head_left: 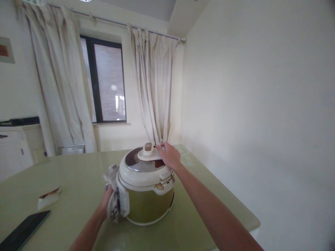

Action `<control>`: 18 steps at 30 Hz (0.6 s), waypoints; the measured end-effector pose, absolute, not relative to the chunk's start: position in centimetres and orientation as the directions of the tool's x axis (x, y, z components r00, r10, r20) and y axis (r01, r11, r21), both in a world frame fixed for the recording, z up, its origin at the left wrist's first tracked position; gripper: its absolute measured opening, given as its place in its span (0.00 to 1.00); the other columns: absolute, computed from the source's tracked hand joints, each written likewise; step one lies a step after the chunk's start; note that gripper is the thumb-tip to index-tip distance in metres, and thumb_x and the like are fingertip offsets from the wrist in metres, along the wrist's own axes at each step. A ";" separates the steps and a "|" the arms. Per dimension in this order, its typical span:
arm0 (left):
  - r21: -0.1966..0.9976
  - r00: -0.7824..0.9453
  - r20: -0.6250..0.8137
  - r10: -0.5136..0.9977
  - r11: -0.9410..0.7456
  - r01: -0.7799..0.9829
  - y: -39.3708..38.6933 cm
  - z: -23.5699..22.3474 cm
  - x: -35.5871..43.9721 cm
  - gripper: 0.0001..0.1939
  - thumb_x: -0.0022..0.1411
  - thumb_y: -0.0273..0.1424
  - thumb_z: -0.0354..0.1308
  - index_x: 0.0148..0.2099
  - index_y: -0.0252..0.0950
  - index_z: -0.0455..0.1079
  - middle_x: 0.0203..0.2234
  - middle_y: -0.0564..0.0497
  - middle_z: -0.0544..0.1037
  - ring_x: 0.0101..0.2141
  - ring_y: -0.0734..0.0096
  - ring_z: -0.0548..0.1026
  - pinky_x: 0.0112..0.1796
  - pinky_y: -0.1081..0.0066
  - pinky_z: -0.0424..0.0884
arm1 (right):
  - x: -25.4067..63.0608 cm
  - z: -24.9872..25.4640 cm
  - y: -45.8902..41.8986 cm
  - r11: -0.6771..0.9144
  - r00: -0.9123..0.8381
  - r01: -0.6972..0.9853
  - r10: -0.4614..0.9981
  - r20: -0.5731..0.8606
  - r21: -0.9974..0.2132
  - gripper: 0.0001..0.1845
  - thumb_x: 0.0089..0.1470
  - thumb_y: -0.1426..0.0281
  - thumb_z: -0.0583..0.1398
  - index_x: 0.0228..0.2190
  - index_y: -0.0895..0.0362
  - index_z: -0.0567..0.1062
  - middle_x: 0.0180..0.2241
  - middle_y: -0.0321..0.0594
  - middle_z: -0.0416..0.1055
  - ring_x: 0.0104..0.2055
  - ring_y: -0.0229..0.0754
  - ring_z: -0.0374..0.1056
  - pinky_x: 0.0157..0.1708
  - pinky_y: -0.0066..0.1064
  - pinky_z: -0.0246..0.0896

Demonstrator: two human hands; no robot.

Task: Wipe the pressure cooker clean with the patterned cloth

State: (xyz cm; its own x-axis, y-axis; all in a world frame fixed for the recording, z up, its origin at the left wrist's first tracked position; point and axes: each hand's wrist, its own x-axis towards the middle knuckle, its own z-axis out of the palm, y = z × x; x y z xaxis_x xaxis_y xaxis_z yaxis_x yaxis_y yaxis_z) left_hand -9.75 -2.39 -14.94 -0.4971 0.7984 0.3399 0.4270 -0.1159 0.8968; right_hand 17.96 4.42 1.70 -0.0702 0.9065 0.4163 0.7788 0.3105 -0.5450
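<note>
A white electric pressure cooker [149, 205] with a shiny, dark-and-silver lid top stands upright on the green table. My right hand [170, 157] is closed around the right part of the white lid handle [148, 149], its fingertips partly hidden behind it. On the cooker's left, my left hand [105, 199] grips a crumpled grey-and-white cloth [114, 202] and presses it to the side beside the control panel [125, 200]. The cloth covers most of the left fingers. A small latch-like side grip [164, 186] with brownish stains juts out below the lid.
The glossy green table [78, 174] carries a dark flat device [24, 230] at its left front and a small whitish packet [49, 198] behind that. A plain wall [248, 104] runs along the table's right. Curtains [154, 83] and a window [110, 82] are at the back.
</note>
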 end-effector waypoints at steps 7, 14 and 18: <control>0.879 -0.660 0.418 0.624 -0.095 0.467 -7.3 -18.6 -5.1 0.19 0.64 0.51 0.53 0.39 0.43 0.74 0.27 0.48 0.81 0.43 0.42 0.83 0.45 0.44 0.81 | 18.0 2.0 4.0 0.312 -0.082 0.780 0.910 0.407 -0.542 0.27 0.68 0.46 0.52 0.51 0.50 0.78 0.53 0.46 0.79 0.57 0.55 0.73 0.55 0.45 0.62; 0.042 0.035 0.970 0.242 -0.305 0.951 -8.2 -13.7 -0.5 0.34 0.61 0.35 0.61 0.70 0.44 0.66 0.66 0.38 0.71 0.65 0.40 0.68 0.60 0.41 0.66 | 18.0 1.5 4.5 0.342 -0.111 0.790 0.896 0.430 -0.508 0.27 0.68 0.46 0.52 0.52 0.51 0.77 0.55 0.46 0.78 0.58 0.55 0.72 0.55 0.45 0.62; -0.233 0.313 0.917 0.245 -0.306 0.923 -8.2 -10.5 0.0 0.33 0.62 0.46 0.61 0.68 0.46 0.69 0.63 0.43 0.76 0.65 0.36 0.66 0.60 0.39 0.64 | 18.0 1.3 4.7 0.348 -0.115 0.795 0.891 0.439 -0.497 0.28 0.68 0.45 0.53 0.52 0.51 0.77 0.55 0.46 0.78 0.58 0.55 0.72 0.56 0.46 0.62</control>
